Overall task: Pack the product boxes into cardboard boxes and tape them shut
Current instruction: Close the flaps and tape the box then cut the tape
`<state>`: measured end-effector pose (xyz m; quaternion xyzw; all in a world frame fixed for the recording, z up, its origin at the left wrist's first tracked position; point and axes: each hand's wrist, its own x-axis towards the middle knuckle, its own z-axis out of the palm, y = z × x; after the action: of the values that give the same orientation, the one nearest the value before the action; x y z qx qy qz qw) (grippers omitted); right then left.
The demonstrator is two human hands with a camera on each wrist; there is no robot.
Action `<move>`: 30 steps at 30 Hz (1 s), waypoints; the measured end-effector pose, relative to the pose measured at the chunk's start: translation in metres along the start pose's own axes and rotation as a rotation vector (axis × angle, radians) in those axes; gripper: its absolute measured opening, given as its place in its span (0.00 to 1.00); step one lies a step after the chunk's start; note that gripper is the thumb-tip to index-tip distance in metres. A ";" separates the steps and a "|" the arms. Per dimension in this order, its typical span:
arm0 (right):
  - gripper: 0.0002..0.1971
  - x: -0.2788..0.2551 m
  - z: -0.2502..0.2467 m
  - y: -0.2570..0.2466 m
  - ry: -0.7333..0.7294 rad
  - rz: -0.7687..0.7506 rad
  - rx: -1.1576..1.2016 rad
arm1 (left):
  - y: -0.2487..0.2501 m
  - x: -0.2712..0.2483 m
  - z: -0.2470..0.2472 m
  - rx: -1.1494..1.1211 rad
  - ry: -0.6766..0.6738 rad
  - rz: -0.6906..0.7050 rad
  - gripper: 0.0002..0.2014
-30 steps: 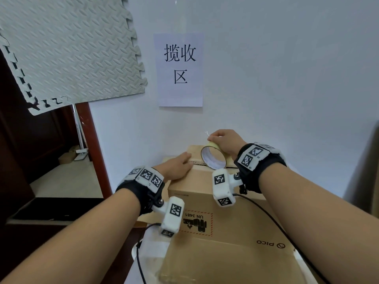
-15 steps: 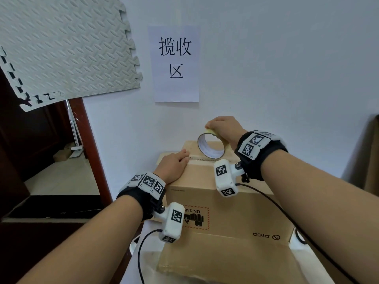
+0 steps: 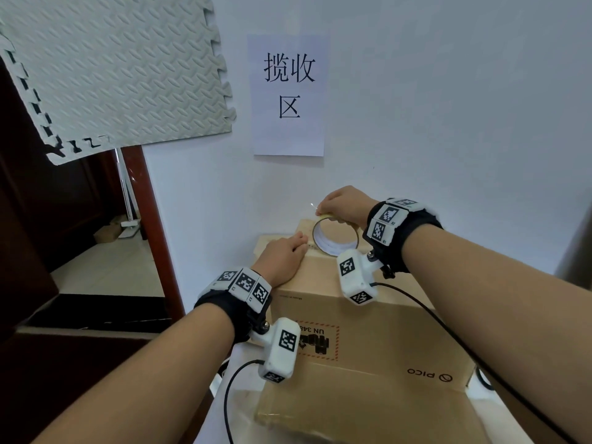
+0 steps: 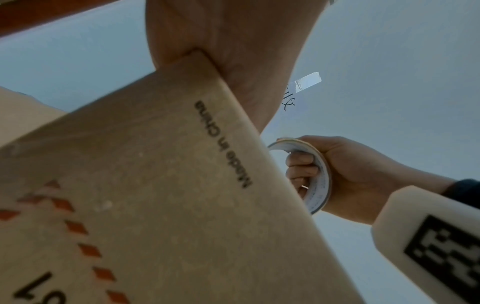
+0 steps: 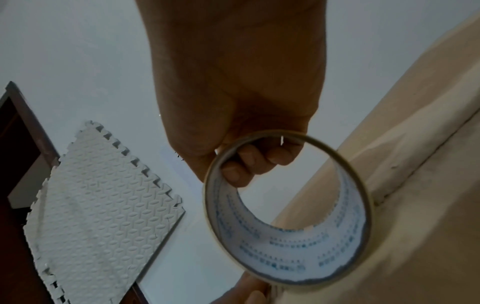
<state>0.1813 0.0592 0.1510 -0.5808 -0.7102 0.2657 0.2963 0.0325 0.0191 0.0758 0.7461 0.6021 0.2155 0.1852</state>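
A brown cardboard box (image 3: 368, 322) printed PICO stands before me, its top flaps down. My left hand (image 3: 283, 256) lies flat on the top near the far left edge, fingers straight, pressing the tape end. My right hand (image 3: 344, 205) grips a tape roll (image 3: 334, 235) by its upper rim, standing on the box top at the far edge. In the right wrist view the fingers (image 5: 249, 162) curl through the tape roll (image 5: 288, 207), which touches the box (image 5: 415, 185). The left wrist view shows the box side (image 4: 155, 195) and the right hand holding the roll (image 4: 317, 176).
A white wall with a paper sign (image 3: 288, 94) rises right behind the box. A grey foam mat (image 3: 112, 72) hangs at upper left over a dark doorway with a red-brown frame (image 3: 150, 216). Wrist-camera cables (image 3: 448, 331) trail across the box. A loose front flap (image 3: 352, 408) lies toward me.
The right hand has lifted the roll slightly and tilted it at the box's far edge. My left hand stays pressed on the top. My head has shifted a little.
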 end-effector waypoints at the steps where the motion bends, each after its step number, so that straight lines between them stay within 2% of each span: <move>1: 0.06 0.000 0.001 0.000 0.001 0.000 0.003 | 0.001 0.000 0.000 0.001 0.002 0.000 0.22; 9: 0.02 0.004 0.009 0.002 -0.012 -0.044 -0.045 | 0.002 0.000 0.000 -0.004 0.000 -0.004 0.22; 13: 0.05 0.005 0.009 0.002 -0.020 -0.048 -0.056 | 0.000 0.003 -0.004 -0.042 -0.044 -0.001 0.22; 16: 0.10 0.007 0.009 0.002 -0.018 -0.046 -0.065 | -0.008 0.014 -0.018 -0.306 -0.052 -0.075 0.19; 20: 0.10 0.010 0.010 0.002 -0.019 -0.037 -0.073 | -0.009 0.022 -0.048 -0.690 0.139 -0.166 0.12; 22: 0.09 0.010 0.011 0.003 -0.023 -0.035 -0.078 | -0.004 0.024 -0.055 -0.817 0.165 -0.193 0.10; 24: 0.05 0.010 0.011 0.003 -0.023 -0.033 -0.080 | 0.003 0.026 -0.056 -0.877 0.131 -0.210 0.13; 26: 0.02 0.008 0.011 0.002 -0.020 -0.035 -0.090 | 0.010 0.029 -0.052 -0.888 0.072 -0.218 0.20; 28: 0.02 0.008 0.011 0.001 -0.019 -0.037 -0.105 | 0.016 0.031 -0.049 -0.891 0.023 -0.234 0.25; 30: 0.03 0.008 0.010 0.001 -0.022 -0.037 -0.114 | 0.018 0.033 -0.047 -0.908 -0.003 -0.244 0.26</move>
<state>0.1730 0.0665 0.1443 -0.5804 -0.7380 0.2257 0.2598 0.0277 0.0485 0.1278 0.5138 0.5301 0.4327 0.5175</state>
